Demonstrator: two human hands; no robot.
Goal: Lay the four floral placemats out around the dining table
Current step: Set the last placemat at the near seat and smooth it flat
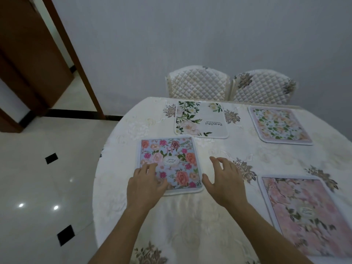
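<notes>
Four floral placemats lie flat on the dining table (152, 221), which wears a cream embroidered cloth. A blue mat with orange and pink roses (177, 157) sits near the table's left side. My left hand (145, 184) rests flat on its near left corner, fingers spread. My right hand (223, 180) hovers just right of that mat, fingers apart, holding nothing. A white mat with green leaves and the word "Beautiful" (201, 120) lies at the far edge. A pale mat with peach flowers (279, 124) is at the far right. A pink mat (302, 212) lies near right.
Two quilted cream chairs (198, 82) (263, 86) stand behind the table against a grey wall. A brown door frame (76, 60) and glossy white floor tiles (38, 178) are to the left.
</notes>
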